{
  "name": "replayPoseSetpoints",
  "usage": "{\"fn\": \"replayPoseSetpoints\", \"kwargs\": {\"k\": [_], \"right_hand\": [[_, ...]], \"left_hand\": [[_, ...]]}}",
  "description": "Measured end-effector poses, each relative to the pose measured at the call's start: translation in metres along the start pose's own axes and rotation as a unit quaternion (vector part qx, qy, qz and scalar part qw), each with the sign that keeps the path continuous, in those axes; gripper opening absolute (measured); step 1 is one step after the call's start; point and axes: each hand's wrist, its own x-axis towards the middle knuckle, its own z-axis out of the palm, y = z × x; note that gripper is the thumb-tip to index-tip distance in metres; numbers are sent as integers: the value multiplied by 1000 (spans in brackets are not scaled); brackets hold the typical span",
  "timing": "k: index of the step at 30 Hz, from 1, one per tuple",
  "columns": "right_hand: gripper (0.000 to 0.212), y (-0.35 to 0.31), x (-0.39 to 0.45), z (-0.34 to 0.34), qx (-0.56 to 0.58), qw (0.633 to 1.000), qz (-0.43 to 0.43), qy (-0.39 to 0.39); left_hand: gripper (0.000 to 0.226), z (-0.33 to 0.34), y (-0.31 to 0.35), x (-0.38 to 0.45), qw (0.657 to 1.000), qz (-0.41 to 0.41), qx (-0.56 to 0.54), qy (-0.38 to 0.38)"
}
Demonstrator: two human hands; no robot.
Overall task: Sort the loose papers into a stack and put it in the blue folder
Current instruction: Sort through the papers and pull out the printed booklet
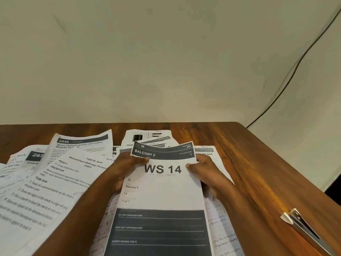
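Both hands hold one printed white sheet headed "WS 14" (162, 183) up over the dark brown wooden bench (258, 163). The left hand (125, 167) pinches its left edge, thumb on the dark banner; the right hand (204, 172) pinches the right edge. Left of that sheet, loose white printed papers (60, 174) lie fanned and overlapping on the bench. More sheets lie beyond and under it. Right of it, near the bench edge, rests a shiny metal stapler (304, 228).

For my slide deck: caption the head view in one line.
Both hands, left hand and right hand, grip the white "WS 14" sheet above loose printed papers on the brown wooden table.
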Motion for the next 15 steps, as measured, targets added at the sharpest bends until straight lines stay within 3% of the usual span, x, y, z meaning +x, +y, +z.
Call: {"fn": "replayPoseSetpoints", "kwargs": {"k": [4, 9, 11, 15], "right_hand": [[22, 1, 1, 6, -64, 997, -15, -28], [24, 5, 1, 7, -124, 990, -37, -54], [15, 4, 4, -2, -134, 989, -60, -6], [21, 11, 13, -30, -233, 950, -49, 204]], "left_hand": [[34, -1, 0, 1, 998, 7, -46, 32], [33, -2, -1, 1, 997, 25, 4, 72], [34, -2, -2, 1, 997, 31, 16, 72], [31, 1, -6, 1, 995, 42, 48, 79]]}}
